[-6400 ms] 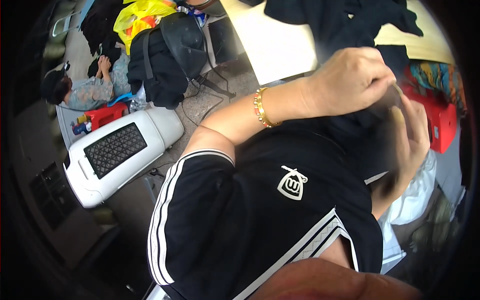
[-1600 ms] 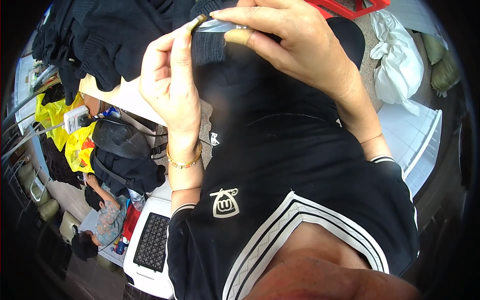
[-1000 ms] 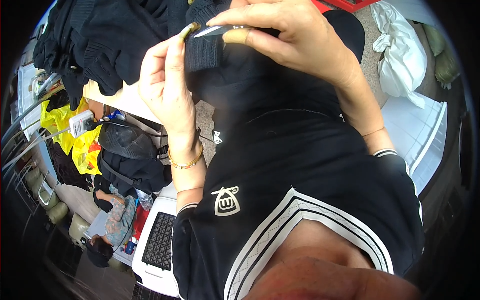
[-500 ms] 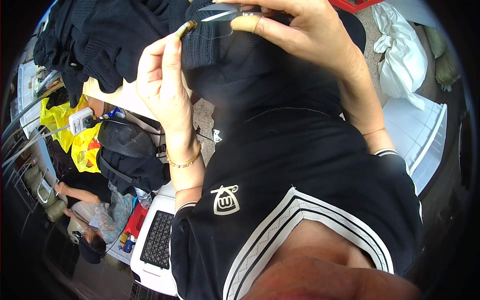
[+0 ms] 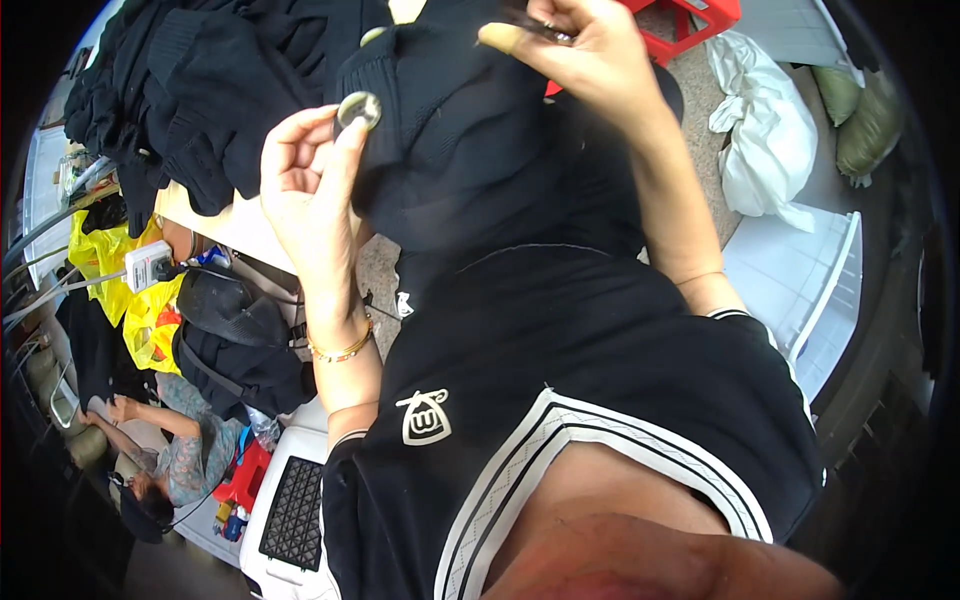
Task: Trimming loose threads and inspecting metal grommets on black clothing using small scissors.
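Note:
Between the thumb and fingers of my left hand is a round greenish-grey button, pinched at the edge of a black knitted garment on my lap. Another pale button shows farther up the knit. My right hand, with a yellowish cover on the thumb, is closed around a small pair of scissors. Only their dark handle part with metal rivets shows; motion blurs the blades. The right hand is apart from the button, up and to the right.
Black knitwear is heaped at the upper left on a pale wooden table. Yellow plastic bags and a black backpack lie left. At right are a red stool, a white sack and a white bin. Another person sits lower left.
My right hand with the scissors has drawn back from the button, up and to the right. My left hand has lowered a little and turned the button's face into view.

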A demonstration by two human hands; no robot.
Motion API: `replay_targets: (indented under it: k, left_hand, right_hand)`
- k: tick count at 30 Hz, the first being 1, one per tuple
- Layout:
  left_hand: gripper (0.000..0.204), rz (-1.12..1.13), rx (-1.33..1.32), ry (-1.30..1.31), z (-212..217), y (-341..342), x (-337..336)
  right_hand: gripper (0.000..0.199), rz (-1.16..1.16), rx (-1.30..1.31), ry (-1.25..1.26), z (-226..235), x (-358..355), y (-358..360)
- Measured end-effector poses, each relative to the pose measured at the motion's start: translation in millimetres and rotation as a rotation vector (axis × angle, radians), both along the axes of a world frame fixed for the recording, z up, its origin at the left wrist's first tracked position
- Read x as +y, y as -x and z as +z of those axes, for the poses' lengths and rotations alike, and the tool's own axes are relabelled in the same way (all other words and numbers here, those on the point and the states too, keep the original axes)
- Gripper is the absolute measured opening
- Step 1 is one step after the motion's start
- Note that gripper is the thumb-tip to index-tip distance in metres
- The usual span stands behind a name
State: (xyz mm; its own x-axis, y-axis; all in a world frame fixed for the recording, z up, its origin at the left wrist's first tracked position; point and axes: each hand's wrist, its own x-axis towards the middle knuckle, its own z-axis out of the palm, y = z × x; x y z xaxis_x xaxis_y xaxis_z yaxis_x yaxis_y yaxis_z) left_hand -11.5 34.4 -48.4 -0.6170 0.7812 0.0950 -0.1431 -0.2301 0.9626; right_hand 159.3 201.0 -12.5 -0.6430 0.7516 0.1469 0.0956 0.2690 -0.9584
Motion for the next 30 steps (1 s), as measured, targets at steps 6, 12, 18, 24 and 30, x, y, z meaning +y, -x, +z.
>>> replay_targets:
  k: [6,12,18,24,30]
  left_hand:
    - [0.029,-0.05,0.185,0.086,22,16,-21]
    - [0.025,-0.125,0.407,0.171,49,25,-51]
    - [0.026,-0.122,0.484,0.19,51,25,-64]
    - [0.025,-0.123,0.507,0.199,43,24,-65]
    - [0.025,-0.14,0.552,0.173,34,31,-66]
  right_hand:
    - [0.032,-0.047,0.285,-0.588,-55,46,5]
    - [0.025,0.117,0.165,-0.405,-33,35,17]
    - [0.017,0.353,0.03,0.192,15,-1,41]
    - [0.036,0.431,-0.343,-0.092,31,-5,59]
    - [0.024,0.324,-0.208,-0.225,15,-15,60]
